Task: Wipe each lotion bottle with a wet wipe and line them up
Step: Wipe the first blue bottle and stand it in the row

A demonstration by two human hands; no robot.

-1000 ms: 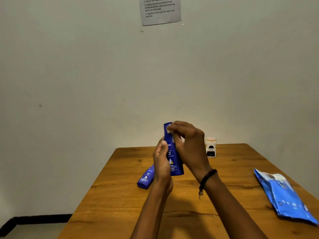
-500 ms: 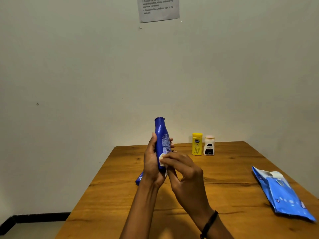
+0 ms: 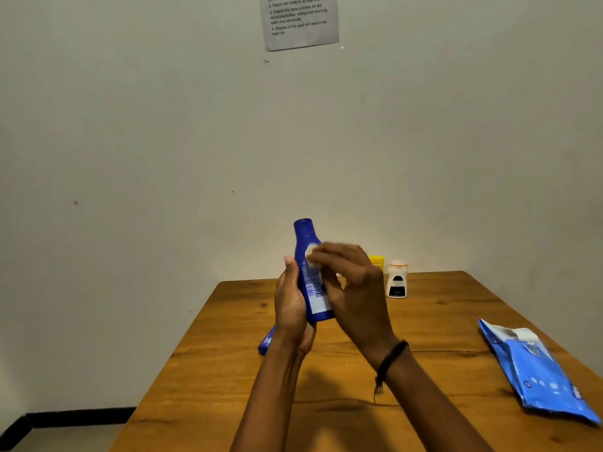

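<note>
The blue bottle [image 3: 308, 275] is held upright above the table [image 3: 440, 324], gripped round its lower half by the left hand [image 3: 291, 309]. A white wipe [image 3: 310, 254] is pinched in the right hand's [image 3: 355, 288] bent fingers and pressed against the bottle's upper part

- One wide-angle view, worn on the person's head, at the near end of the wooden worktop [image 3: 440, 324].
- It faces forward and a little downward, towards a plain wall [image 3: 130, 141] filling the upper half.
- The left hand [image 3: 290, 308] and right hand [image 3: 355, 288] sit close, mid-frame.
</note>
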